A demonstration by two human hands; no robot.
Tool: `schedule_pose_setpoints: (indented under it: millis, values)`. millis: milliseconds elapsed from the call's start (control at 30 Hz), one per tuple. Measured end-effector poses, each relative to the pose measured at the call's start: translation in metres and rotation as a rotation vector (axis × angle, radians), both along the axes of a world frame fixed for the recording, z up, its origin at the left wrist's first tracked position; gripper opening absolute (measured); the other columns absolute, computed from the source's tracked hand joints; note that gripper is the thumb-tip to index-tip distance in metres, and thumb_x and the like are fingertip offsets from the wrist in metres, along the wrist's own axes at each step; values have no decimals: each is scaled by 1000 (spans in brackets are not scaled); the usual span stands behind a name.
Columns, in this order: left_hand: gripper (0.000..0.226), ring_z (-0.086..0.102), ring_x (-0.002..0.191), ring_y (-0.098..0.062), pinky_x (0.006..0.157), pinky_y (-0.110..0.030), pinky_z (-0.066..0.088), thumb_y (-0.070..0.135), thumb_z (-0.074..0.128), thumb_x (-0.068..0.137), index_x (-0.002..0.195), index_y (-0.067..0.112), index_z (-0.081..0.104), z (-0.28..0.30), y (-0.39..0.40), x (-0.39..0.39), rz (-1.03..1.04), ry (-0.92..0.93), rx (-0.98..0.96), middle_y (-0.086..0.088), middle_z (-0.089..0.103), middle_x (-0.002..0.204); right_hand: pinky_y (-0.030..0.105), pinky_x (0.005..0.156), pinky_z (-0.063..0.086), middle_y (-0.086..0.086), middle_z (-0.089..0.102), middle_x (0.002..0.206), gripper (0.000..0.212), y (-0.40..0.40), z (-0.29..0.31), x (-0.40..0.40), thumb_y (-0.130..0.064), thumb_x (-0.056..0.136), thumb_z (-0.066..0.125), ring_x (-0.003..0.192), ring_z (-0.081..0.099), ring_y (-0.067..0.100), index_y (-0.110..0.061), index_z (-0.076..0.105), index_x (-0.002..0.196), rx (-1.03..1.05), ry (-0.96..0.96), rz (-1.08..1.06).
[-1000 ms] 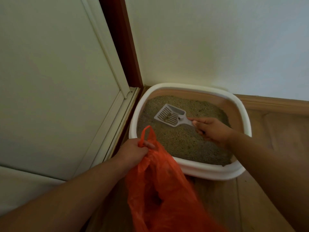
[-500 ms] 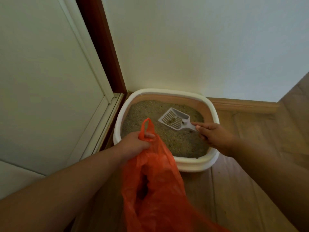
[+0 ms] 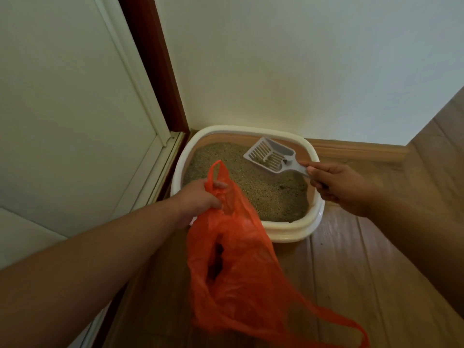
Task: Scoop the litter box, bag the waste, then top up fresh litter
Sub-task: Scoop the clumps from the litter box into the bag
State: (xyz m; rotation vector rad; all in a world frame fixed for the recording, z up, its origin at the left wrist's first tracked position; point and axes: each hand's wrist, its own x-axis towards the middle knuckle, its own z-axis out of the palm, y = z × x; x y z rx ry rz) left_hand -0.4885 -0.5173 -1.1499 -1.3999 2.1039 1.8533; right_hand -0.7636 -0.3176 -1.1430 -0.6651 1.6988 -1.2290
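A cream plastic litter box [image 3: 296, 229] of sandy granules sits in a floor corner. A grey slotted plastic scoop [image 3: 272, 155] is gripped by the right hand [image 3: 336, 185]; an orange plastic bag [image 3: 238, 259] is pinched by the left hand [image 3: 198, 199]. Scooping appears underway; next, the scoop likely needs tipping into the bag's mouth.

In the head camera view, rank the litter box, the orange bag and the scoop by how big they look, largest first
1. Litter box and orange bag: they look about alike; the bag hangs nearer the camera, so no ranking.
2. Scoop, clearly smallest, held in the right hand.
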Motion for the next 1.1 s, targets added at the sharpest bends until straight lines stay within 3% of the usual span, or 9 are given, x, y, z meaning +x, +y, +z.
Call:
schedule_pose_setpoints:
  millis: [300,433,567,633,700,867,1033,1100]
  values:
    - [76,75,106,-27,73,-35,64,-29,44,84,140,19,61,14,-4,12,-8,69,137,-12,74,123,34,53,28,9,39,64,30,-5,52,11,-19,96,59,56,32,20,-24,75,121,71,190,446]
    - [78,76,103,-29,76,-38,64,-31,40,82,136,20,63,13,-8,14,4,79,213,-15,75,119,25,50,38,7,54,64,26,-12,75,34,-22,97,64,55,42,14,-39,78,110,195,437,667]
    - [82,71,116,-36,92,-49,60,-27,36,79,140,21,61,9,-14,12,65,116,261,-19,68,133,30,73,53,1,77,90,22,-28,82,66,-33,99,63,76,65,19,-47,75,111,238,695,803]
    - [82,70,117,-37,92,-48,61,-26,34,79,141,20,62,11,-14,11,86,142,277,-18,67,134,31,78,56,-12,77,88,22,-37,81,82,-33,100,61,77,68,8,-45,74,112,271,789,863]
    - [82,68,121,-38,91,-48,61,-26,30,80,141,18,61,13,-13,10,99,174,293,-20,67,134,27,73,53,-28,71,74,23,-42,81,98,-33,101,57,72,66,-4,-42,75,113,319,880,935]
    - [84,66,120,-35,94,-46,56,-27,28,78,144,16,58,15,-14,10,97,229,302,-21,65,139,45,81,60,-1,78,94,36,-45,63,119,-35,96,46,85,72,21,-22,78,105,412,1162,934]
    - [84,67,117,-35,80,-38,62,-25,31,79,144,20,59,15,-16,11,79,211,282,-18,66,136,44,78,61,3,77,90,32,-48,62,125,-32,94,50,80,71,22,-18,78,99,486,1189,896]
    - [84,65,123,-37,82,-39,60,-25,32,79,145,21,58,14,-15,11,75,203,273,-17,66,136,44,78,61,3,77,91,33,-47,65,126,-31,95,48,81,71,22,-18,78,99,460,1211,877]
